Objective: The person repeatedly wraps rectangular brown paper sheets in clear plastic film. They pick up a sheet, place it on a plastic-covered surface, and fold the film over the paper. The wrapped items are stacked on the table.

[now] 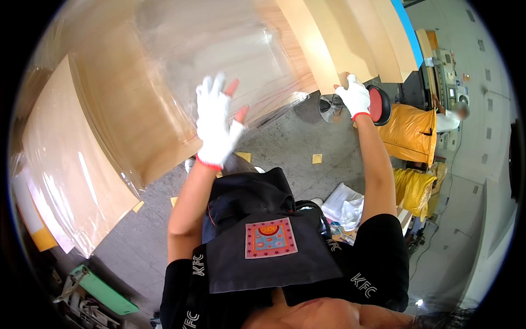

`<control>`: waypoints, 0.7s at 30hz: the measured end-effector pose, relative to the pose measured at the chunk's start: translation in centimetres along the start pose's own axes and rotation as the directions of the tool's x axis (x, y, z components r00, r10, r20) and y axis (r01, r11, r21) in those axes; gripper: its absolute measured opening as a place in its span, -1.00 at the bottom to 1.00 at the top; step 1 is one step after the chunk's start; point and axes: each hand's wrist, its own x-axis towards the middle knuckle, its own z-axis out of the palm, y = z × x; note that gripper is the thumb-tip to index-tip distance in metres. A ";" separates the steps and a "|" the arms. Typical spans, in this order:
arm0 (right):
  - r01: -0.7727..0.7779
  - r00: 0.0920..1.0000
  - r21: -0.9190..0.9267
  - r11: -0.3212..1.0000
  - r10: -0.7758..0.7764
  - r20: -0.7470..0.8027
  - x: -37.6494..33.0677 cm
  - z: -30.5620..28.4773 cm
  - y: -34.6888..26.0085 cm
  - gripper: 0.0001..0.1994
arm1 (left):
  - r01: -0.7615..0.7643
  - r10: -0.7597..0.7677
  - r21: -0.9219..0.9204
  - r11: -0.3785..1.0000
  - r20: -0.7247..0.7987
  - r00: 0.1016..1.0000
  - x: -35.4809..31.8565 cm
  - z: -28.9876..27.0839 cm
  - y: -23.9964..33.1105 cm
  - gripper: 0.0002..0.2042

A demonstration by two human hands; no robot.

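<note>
My left hand (218, 122) wears a white glove with a red cuff; two of its fingertips are bare. Its fingers are spread over clear plastic film (219, 60) that lies on a wood-coloured surface; whether it touches the film I cannot tell. At the right, my right hand (355, 96), gloved the same way, has its fingers closed at the near edge of a tan paper-like sheet (312, 38). More tan sheets (378, 33) overlap beyond it. On the left, a stack of tan sheets (71, 153) sits under shiny clear film.
A red and black round stool (379, 105) and a metal fan-like object (330, 108) stand near my right hand. Yellow covered bundles (408, 131) and another person (450, 119) are farther right. A green panel (104, 290) lies lower left. Small yellow pieces (316, 158) lie on the grey floor.
</note>
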 end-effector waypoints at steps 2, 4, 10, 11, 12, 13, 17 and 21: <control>0.056 0.998 -0.050 0.997 -0.057 -0.017 0.2 0.2 0.5 -0.38 | -0.050 0.054 -0.138 0.989 0.026 0.998 -2.7 -0.9 1.4 -0.51; 0.080 0.997 -0.035 0.996 -0.081 -0.010 0.3 -0.4 0.3 -0.39 | -0.071 0.088 -0.221 0.973 0.067 0.994 -5.1 -1.0 2.3 -0.55; 0.046 0.998 -0.056 0.997 -0.043 0.054 0.8 -1.2 0.1 -0.39 | -0.086 0.126 -0.359 0.930 0.091 0.988 -9.2 0.2 3.0 -0.68; 0.035 0.996 -0.053 0.998 -0.030 0.082 0.7 -1.6 0.0 -0.39 | -0.095 0.135 -0.372 0.923 0.082 0.987 -9.6 0.5 2.8 -0.69; 0.023 0.994 -0.049 0.999 -0.017 0.111 0.7 -1.8 -0.1 -0.38 | -0.105 0.144 -0.384 0.917 0.073 0.987 -9.8 0.5 2.7 -0.69; 0.033 0.995 -0.032 0.999 -0.029 0.098 0.6 -1.9 -0.1 -0.37 | -0.110 0.147 -0.387 0.916 0.068 0.987 -9.9 0.6 2.6 -0.70; 0.059 0.994 0.019 0.998 -0.060 0.091 0.7 -2.0 0.5 -0.35 | -0.093 0.137 -0.393 0.915 0.085 0.987 -9.6 0.2 2.2 -0.70; 0.055 0.992 0.043 0.998 -0.059 0.110 0.7 -2.1 0.5 -0.35 | -0.076 0.120 -0.393 0.916 0.088 0.989 -9.4 -0.3 2.0 -0.68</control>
